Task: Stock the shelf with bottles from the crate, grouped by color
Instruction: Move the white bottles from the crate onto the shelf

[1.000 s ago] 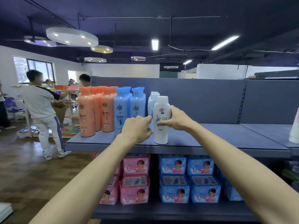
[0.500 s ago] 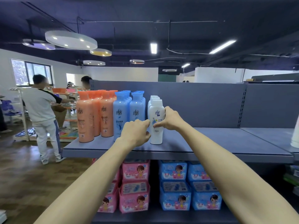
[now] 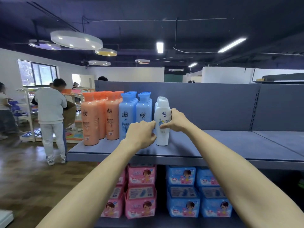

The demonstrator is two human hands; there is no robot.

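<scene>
On the grey shelf (image 3: 213,145) stand rows of orange bottles (image 3: 90,119), blue bottles (image 3: 126,116) and white bottles (image 3: 160,100), grouped by colour from left to right. My right hand (image 3: 176,121) grips the front white bottle (image 3: 162,127) from its right side; the bottle stands upright on the shelf. My left hand (image 3: 141,134) is curled in front of the blue bottles, its fingertips at the white bottle's left side. Whether it holds the bottle is hidden. No crate is in view.
The shelf right of the white bottles is bare, up to a grey back panel (image 3: 213,106). Pink packs (image 3: 141,186) and blue packs (image 3: 182,190) fill the shelf below. A person in white (image 3: 51,116) stands on the wooden floor at the left.
The white bottle has slid back into line with the other white bottles, with both hands staying at it. The person at the left has turned away.
</scene>
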